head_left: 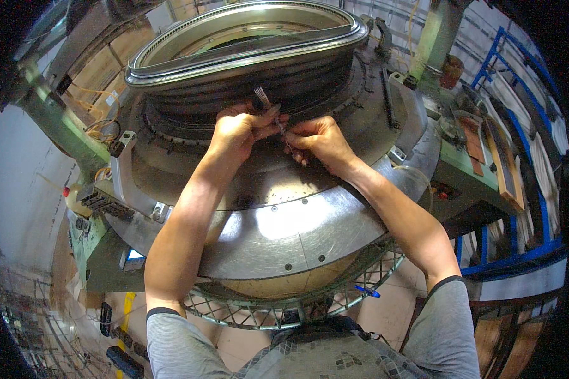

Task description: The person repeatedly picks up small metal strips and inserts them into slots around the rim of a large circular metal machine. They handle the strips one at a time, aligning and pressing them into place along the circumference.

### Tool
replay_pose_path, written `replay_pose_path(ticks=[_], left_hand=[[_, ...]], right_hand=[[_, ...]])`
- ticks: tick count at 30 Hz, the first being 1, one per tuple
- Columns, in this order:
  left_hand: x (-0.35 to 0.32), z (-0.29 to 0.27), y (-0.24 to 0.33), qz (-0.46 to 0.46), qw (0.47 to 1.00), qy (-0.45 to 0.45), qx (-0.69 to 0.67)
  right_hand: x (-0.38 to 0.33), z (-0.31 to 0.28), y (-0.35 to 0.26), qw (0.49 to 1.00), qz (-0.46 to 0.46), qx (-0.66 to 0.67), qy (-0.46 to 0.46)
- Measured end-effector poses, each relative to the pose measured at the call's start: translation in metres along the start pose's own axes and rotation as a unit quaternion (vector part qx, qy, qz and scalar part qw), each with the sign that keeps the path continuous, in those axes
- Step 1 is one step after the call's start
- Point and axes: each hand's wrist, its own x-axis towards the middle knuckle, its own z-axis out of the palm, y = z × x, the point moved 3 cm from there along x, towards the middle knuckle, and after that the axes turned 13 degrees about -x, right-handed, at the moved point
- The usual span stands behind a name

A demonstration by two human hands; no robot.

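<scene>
Left hand (237, 129): almost closed, pinching a bunch of thin silvery needles (260, 95), upper middle of frame | Right hand (322, 142): fingers curled just beside; can't tell if they grip one | Tip: pinch softly, keep thin ends even | Look: smooth, shiny, curved steel ring (239, 245) below; dark round drum (313, 79) above
</scene>
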Motion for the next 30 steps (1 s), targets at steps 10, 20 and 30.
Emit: replay_pose_path(ticks=[10, 20, 30], left_hand=[[-0.001, 0.0, -0.001, -0.005, 1.0, 0.005, -0.021], [-0.002, 0.001, -0.002, -0.008, 1.0, 0.015, -0.006], [-0.006, 0.005, 0.023, 0.125, 0.973, 0.015, 0.192]], right_hand=[[0.0, 0.003, 0.002, 0.999, 0.006, -0.027, 0.029], [-0.002, 0.002, -0.001, 0.999, -0.003, -0.044, 0.025], [-0.005, -0.011, -0.017, 0.874, -0.18, -0.381, 0.242]])
